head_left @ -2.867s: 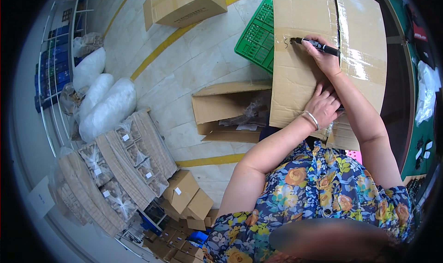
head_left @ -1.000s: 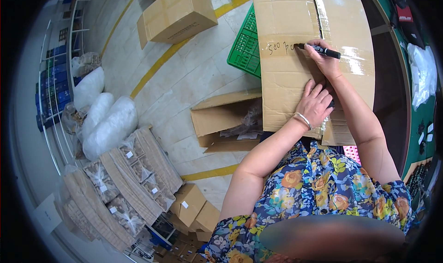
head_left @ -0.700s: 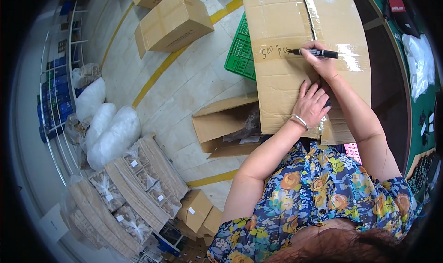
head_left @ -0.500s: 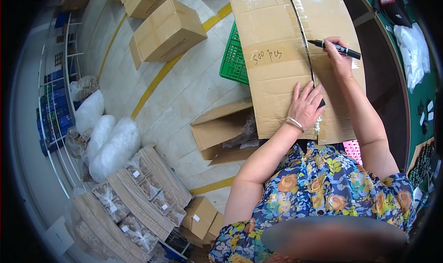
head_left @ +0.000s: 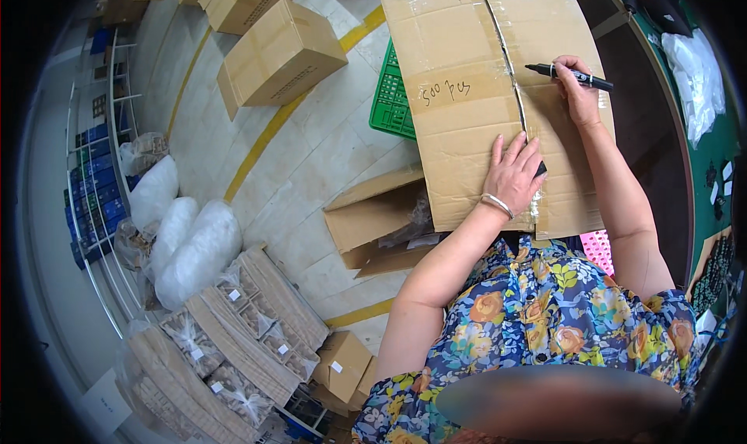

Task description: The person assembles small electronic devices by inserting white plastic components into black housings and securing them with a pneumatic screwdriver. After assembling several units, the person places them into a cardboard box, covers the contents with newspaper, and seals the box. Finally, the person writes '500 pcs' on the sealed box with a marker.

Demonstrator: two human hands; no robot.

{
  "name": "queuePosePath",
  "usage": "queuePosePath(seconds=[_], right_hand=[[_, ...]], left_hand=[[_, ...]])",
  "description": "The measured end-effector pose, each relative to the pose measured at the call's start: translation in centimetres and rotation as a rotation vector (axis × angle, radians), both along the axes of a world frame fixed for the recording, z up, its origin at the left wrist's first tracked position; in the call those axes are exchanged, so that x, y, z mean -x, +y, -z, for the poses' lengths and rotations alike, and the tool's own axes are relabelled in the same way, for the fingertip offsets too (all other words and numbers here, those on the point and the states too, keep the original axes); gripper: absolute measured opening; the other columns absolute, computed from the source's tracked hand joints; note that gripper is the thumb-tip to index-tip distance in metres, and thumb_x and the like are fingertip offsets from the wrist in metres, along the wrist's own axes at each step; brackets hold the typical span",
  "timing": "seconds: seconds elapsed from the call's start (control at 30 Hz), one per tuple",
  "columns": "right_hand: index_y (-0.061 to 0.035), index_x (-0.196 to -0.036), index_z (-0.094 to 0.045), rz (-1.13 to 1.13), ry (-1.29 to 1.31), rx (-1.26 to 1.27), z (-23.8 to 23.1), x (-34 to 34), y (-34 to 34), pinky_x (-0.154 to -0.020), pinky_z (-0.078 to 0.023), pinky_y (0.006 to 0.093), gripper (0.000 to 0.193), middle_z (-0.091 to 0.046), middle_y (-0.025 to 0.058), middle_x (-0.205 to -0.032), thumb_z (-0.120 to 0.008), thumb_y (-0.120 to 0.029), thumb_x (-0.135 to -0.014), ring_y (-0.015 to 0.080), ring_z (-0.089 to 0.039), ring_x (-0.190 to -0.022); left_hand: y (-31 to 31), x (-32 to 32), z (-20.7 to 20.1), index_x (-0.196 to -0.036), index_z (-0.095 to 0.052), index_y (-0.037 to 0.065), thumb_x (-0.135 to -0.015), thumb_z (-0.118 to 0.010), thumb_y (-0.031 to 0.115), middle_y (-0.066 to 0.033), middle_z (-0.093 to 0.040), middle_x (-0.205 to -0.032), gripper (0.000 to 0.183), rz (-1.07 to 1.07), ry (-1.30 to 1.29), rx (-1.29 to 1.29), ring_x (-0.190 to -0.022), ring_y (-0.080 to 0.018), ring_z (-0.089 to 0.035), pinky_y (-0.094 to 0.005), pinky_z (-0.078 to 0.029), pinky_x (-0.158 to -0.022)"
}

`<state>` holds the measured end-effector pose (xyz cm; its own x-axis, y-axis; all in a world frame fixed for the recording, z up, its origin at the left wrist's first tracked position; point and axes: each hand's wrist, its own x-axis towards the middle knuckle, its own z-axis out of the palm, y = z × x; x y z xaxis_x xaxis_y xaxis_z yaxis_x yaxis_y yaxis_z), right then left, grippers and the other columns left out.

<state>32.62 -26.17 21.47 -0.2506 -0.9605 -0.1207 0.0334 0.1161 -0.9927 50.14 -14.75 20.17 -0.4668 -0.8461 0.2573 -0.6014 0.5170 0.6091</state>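
Observation:
A large cardboard box [head_left: 461,125] with taped flaps and handwriting on one flap lies in front of me. A dark gap runs along its middle between the flaps. My right hand [head_left: 577,94] is closed around an uncapped black marker [head_left: 597,82] over the right flap, its tip pointing left toward the gap. Whether the tip touches the cardboard I cannot tell. My left hand [head_left: 512,175] rests on the near part of the box, fingers stretched across the flap beside the gap. A black marker cap [head_left: 541,168] sticks out by its thumb, seemingly tucked in the hand.
Left of the box are a green plastic crate [head_left: 393,98] and an open carton [head_left: 366,226] on the floor. Another carton [head_left: 284,55] stands farther off. Stacked cardboard and bagged parts [head_left: 233,327] fill the lower left. A green worktop [head_left: 704,187] runs along the right.
My right hand has moved the marker slightly to the right, so its tip is farther from the gap. The left hand keeps its place on the box.

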Motion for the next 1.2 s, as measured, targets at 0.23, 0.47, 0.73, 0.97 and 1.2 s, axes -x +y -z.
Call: queuePosePath(seconds=[0.23,0.47,0.73,0.97,1.2], right_hand=[[-0.0042,-0.078,-0.057,-0.109,0.295,0.022,0.5,3.3,0.2,-0.053,-0.035,0.0194,0.013,-0.051,-0.0039,-0.065,-0.06,-0.017,-0.079,0.0035,-0.043,-0.058],[-0.0019,-0.078,-0.057,-0.163,0.421,0.132,0.8,1.4,1.4,-0.055,-0.037,0.0208,0.014,-0.053,-0.0024,-0.067,-0.063,-0.015,-0.078,0.0043,-0.045,-0.06],[-0.0014,-0.08,-0.059,-0.141,0.368,0.117,0.6,0.4,1.7,-0.054,-0.038,0.0193,0.017,-0.054,-0.0022,-0.067,-0.064,-0.017,-0.077,0.003,-0.045,-0.06],[-0.0018,-0.081,-0.06,-0.13,0.403,0.067,0.3,0.3,1.6,-0.055,-0.04,0.0204,0.018,-0.055,-0.0014,-0.066,-0.065,-0.018,-0.076,0.0042,-0.047,-0.061],[-0.0017,-0.075,-0.057,-0.205,0.449,0.136,0.5,1.0,1.8,-0.053,-0.038,0.0209,0.017,-0.052,-0.0017,-0.064,-0.065,-0.017,-0.076,0.0044,-0.044,-0.059]], left_hand=[[0.0,-0.1,0.1,-0.098,-0.054,0.007,-0.075,-0.061,0.027,-0.0084,-0.049,-0.122,0.031,0.006,-0.007,-0.007,-0.12,-0.0286,-0.037,-0.053,-0.018,-0.101],[0.1,-0.5,0.0,-0.099,-0.053,0.007,-0.074,-0.063,0.025,-0.0083,-0.048,-0.123,0.033,0.007,0.006,-0.008,-0.119,-0.0298,-0.038,-0.0543,-0.02,-0.1],[0.1,-0.5,0.1,-0.099,-0.054,0.007,-0.075,-0.063,0.026,-0.0084,-0.048,-0.122,0.032,0.012,0.003,-0.011,-0.118,-0.0307,-0.039,-0.0544,-0.021,-0.099],[0.0,-0.4,0.1,-0.099,-0.054,0.007,-0.076,-0.061,0.027,-0.0087,-0.048,-0.122,0.031,0.013,-0.002,-0.01,-0.118,-0.0311,-0.039,-0.0545,-0.021,-0.099],[0.0,-0.3,-0.1,-0.1,-0.054,0.007,-0.077,-0.061,0.027,-0.0091,-0.049,-0.122,0.031,0.017,0.003,-0.029,-0.119,-0.0313,-0.038,-0.054,-0.02,-0.1]])
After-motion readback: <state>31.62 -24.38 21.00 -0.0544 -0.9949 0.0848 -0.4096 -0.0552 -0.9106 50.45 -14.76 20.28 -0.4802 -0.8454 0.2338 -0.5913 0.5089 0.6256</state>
